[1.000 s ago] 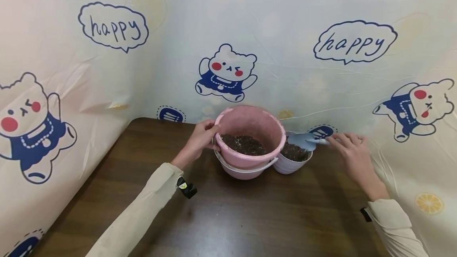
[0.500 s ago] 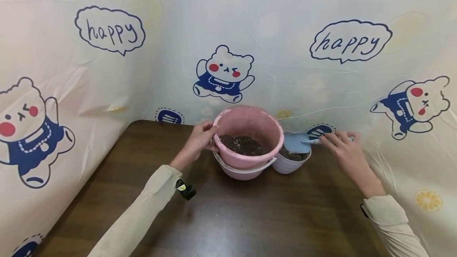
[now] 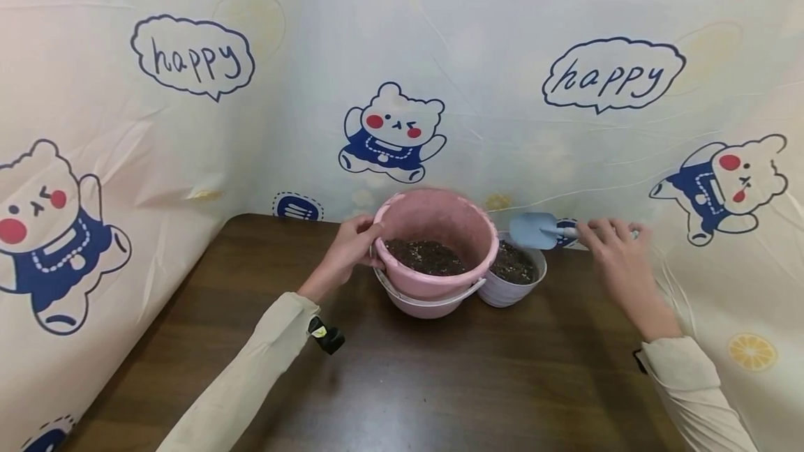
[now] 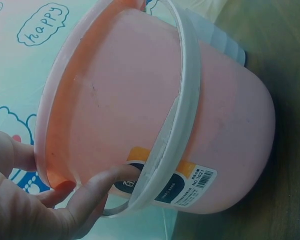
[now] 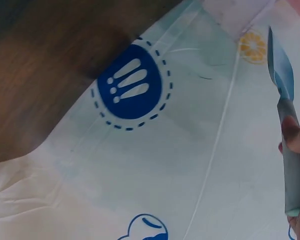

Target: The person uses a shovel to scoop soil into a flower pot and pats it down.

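Observation:
My left hand [image 3: 345,250] holds the left rim of a pink bucket [image 3: 433,288] with dark soil [image 3: 427,257] inside. In the left wrist view, its thumb and fingers are at the rim and by the white bail handle [image 4: 187,95]. Against the bucket's right side stands a small white pot [image 3: 507,293], also holding soil. A light-blue hand trowel [image 3: 534,230] hovers over the pot's back rim; my right hand [image 3: 624,267] grips its handle. In the right wrist view the trowel's grey handle [image 5: 293,170] lies within my fingers, its blade seen edge-on.
Beneath everything is a dark brown wooden table [image 3: 402,382]. A printed cloth [image 3: 490,124] with bears and "happy" bubbles hangs close behind and at both sides. The bucket bears a barcode label [image 4: 192,187]. Small dark specks lie on the table in front of the bucket.
The trowel blade has risen from the soil in the white pot to above its back rim, with the right hand lifting slightly. The left hand and bucket have stayed in place.

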Demonstrator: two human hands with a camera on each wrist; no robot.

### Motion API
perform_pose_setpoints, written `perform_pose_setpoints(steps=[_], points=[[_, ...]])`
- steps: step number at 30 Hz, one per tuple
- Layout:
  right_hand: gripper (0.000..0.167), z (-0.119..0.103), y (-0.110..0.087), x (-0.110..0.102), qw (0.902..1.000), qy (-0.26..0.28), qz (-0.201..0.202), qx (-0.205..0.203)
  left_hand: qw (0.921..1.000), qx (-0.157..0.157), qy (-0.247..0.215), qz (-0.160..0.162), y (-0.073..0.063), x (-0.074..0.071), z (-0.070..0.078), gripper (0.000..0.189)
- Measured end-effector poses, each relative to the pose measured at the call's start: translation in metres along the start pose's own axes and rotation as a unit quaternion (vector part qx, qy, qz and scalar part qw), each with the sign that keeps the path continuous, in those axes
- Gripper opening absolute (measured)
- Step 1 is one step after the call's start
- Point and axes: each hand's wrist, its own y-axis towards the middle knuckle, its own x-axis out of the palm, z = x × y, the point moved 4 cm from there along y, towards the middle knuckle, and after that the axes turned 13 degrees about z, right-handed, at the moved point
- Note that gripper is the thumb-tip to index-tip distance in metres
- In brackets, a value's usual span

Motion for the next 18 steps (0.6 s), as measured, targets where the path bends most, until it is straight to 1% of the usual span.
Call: perform_pose_setpoints(steps=[2, 4, 6, 8, 12, 15, 18], points=[[0.020, 0.000, 0.006, -0.001, 0.9997, -0.001, 0.009, 0.022, 1.0000, 0.001, -0.001, 0.000, 0.000, 0.000, 0.000, 0.049], [0.018, -0.002, 0.013, -0.002, 0.9989, -0.002, 0.028, 0.036, 1.0000, 0.000, -0.001, 0.000, 0.000, 0.000, 0.000, 0.048], [0.016, -0.005, 0.021, -0.002, 0.9981, -0.005, 0.039, 0.047, 1.0000, 0.000, -0.001, 0.001, 0.000, 0.000, -0.001, 0.048], [0.014, -0.009, 0.029, -0.002, 0.9968, -0.003, 0.062, 0.050, 1.0000, -0.001, 0.001, 0.002, 0.000, 0.000, -0.001, 0.049], [0.012, -0.019, 0.045, 0.000, 0.9952, 0.003, 0.085, 0.049, 1.0000, -0.002, 0.001, 0.002, -0.001, 0.000, -0.001, 0.050], [0.012, -0.027, 0.055, 0.003, 0.9941, 0.015, 0.097, 0.047, 1.0000, -0.002, -0.004, 0.002, -0.001, 0.001, -0.001, 0.049], [0.012, -0.035, 0.063, 0.006, 0.9941, 0.024, 0.096, 0.046, 1.0000, -0.001, -0.008, 0.001, -0.001, 0.001, 0.000, 0.049]])
